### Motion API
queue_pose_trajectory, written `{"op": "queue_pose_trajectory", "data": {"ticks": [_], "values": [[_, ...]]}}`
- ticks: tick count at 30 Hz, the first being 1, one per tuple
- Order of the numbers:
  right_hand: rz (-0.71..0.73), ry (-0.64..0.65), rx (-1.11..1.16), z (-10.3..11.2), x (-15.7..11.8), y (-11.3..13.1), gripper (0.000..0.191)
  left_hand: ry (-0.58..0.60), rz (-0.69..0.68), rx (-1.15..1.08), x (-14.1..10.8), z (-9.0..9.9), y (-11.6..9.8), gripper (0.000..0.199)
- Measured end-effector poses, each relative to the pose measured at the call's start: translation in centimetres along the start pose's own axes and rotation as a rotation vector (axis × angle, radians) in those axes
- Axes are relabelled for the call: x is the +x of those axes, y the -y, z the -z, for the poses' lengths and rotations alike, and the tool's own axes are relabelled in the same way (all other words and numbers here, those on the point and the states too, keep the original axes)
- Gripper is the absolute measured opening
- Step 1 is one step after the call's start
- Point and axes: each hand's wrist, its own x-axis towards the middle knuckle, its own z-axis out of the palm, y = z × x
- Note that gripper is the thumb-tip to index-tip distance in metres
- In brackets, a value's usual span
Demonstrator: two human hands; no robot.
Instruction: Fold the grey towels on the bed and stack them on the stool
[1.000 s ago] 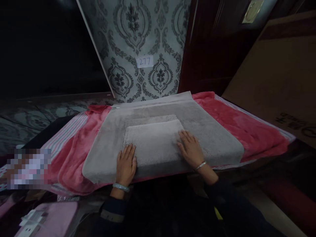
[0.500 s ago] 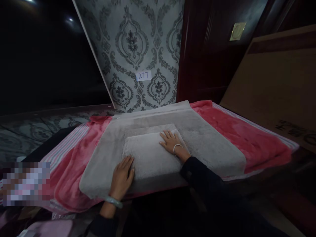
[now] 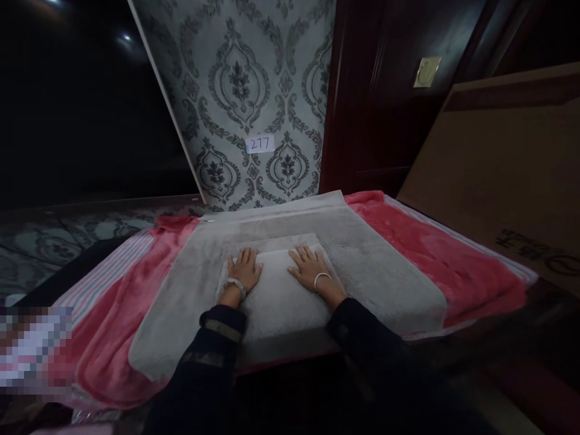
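Observation:
A pale grey plush cloth, folded into a rectangle [image 3: 281, 296], lies on a larger grey plush mat [image 3: 389, 284]. My left hand [image 3: 244, 267] rests flat on the folded cloth's far left part, fingers spread. On its far right part lies my right hand [image 3: 310, 266], also flat with the fingers apart. Neither hand grips anything. Beneath the mat a red fleece blanket [image 3: 435, 260] shows at both sides, with a striped edge [image 3: 106, 266] beyond it.
A cardboard box [image 3: 507, 163] leans at the right, by a dark red wooden door [image 3: 380, 90]. A large black screen [image 3: 86, 115] stands at the left. Patterned wallpaper with a paper label [image 3: 260, 144] reading 277 is behind.
My left hand has moved forward and right, from the near left edge of the folded cloth to its far left part. The right hand has stayed in about the same place on it.

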Motion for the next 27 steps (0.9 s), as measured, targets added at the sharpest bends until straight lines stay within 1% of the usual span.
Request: {"op": "queue_pose_trajectory", "data": {"ticks": [2,4,8,10,13,16,18,19,22,24,25,27], "values": [[0.004,0.001,-0.005,0.1,0.0,-0.3,0.066,-0.023,0.002,0.015,-0.3,-0.9,0.4,0.06],[-0.025,0.007,-0.015,0.2,0.2,-0.8,0.067,-0.034,-0.005,0.022,-0.6,-1.2,0.6,0.06],[-0.181,0.046,-0.023,0.2,0.3,-2.6,0.069,-0.042,-0.01,0.01,-0.7,-1.1,0.5,0.06],[-0.217,0.054,-0.024,0.0,0.2,-3.8,0.069,-0.054,-0.012,-0.001,-0.6,-1.2,0.6,0.06],[-0.189,0.058,-0.063,0.2,-0.1,-5.4,0.068,-0.072,-0.027,-0.025,-0.5,-1.4,0.7,0.06],[-0.163,0.091,-0.122,1.4,0.3,-6.1,0.068,-0.093,-0.033,-0.054,-0.5,-1.6,0.7,0.059],[-0.152,0.082,-0.141,2.6,1.1,-5.2,0.069,-0.101,-0.033,-0.064,-0.5,-1.7,0.7,0.058],[-0.128,0.063,-0.144,3.2,1.6,-4.2,0.069,-0.102,-0.033,-0.065,-0.6,-1.7,0.6,0.058],[0.032,0.016,-0.124,4.1,3.5,0.2,0.066,-0.105,-0.028,-0.061,-0.8,-1.6,0.5,0.058],[0.134,0.007,-0.097,3.5,4.5,3.3,0.063,-0.104,-0.026,-0.064,-1.0,-1.5,0.4,0.059],[0.162,0.009,-0.08,2.9,4.9,4.6,0.061,-0.1,-0.031,-0.067,-1.1,-1.4,0.4,0.059],[0.175,0.021,-0.048,1.5,5.4,6.2,0.06,-0.086,-0.047,-0.073,-1.3,-1.2,0.4,0.057]]}}
